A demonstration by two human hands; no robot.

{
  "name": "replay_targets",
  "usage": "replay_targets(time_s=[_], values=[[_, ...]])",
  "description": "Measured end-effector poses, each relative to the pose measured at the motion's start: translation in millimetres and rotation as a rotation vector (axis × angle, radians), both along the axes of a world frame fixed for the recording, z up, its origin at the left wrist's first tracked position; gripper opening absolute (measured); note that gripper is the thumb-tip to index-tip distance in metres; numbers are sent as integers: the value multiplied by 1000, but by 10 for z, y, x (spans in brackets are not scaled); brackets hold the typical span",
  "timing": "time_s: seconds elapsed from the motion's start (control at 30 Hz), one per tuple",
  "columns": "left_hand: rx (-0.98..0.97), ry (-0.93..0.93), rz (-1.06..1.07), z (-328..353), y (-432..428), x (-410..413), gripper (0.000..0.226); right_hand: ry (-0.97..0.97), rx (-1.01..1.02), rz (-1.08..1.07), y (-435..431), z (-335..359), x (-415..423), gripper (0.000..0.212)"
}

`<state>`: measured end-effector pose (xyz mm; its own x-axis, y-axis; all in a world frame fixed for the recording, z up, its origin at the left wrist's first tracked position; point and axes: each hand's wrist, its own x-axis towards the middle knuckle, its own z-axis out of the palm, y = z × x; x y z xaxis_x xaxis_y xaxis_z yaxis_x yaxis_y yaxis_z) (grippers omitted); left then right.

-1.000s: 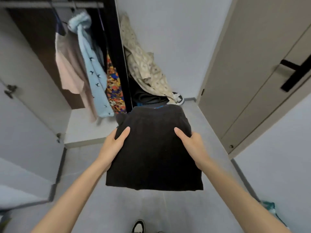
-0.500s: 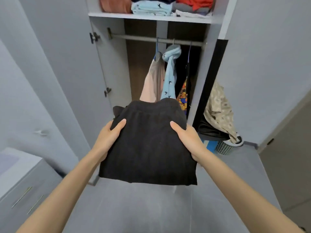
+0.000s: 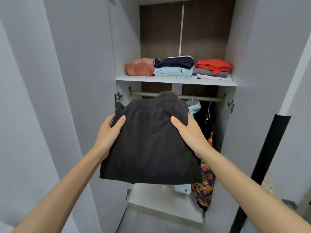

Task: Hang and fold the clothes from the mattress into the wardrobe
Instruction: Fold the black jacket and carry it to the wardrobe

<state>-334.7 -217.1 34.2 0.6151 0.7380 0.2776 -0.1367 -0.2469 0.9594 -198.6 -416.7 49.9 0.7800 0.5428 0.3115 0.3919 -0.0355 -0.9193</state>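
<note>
A folded black garment (image 3: 149, 145) with an elastic waistband is held flat in front of the open wardrobe, just below its shelf (image 3: 175, 81). My left hand (image 3: 110, 132) grips the garment's left edge, thumb on top. On the right edge my right hand (image 3: 188, 133) grips it the same way. The fingers of both hands are hidden under the cloth.
The shelf carries folded stacks: a rust one (image 3: 140, 67), navy on light blue (image 3: 174, 68), red on grey (image 3: 213, 68). Below, a rail (image 3: 200, 98) holds hanging clothes, among them a light blue one (image 3: 193, 106) and a patterned one (image 3: 205, 179). An open door (image 3: 80, 81) stands left.
My view has risen from the floor to the wardrobe's shelf. Both hands have lifted the folded black garment up toward the shelf, keeping the same grip.
</note>
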Motion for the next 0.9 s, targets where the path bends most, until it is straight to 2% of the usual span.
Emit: replay_targets(time_s=[0.2, 0.3, 0.43, 0.5, 0.57, 0.67, 0.9], values=[[56, -116, -42, 666, 594, 575, 11, -113, 50, -77, 549, 744, 517, 39], [60, -154, -52, 902, 814, 922, 26, -143, 65, -94, 776, 1024, 828, 27], [55, -183, -57, 1168, 1112, 1450, 14, -194, 78, -107, 1069, 1286, 1332, 10], [65, -188, -68, 1307, 1272, 1762, 9, -205, 97, -127, 1219, 1394, 1626, 14], [83, -184, -75, 1452, 1423, 2093, 15, -204, 117, -129, 1361, 1511, 1922, 18], [87, -183, -87, 1683, 1641, 2618, 16, -206, 132, -116, 1542, 1717, 2409, 8], [78, -222, -165, 2329, 1970, 3899, 10, -160, 189, -124, 1740, 2265, 3603, 7]])
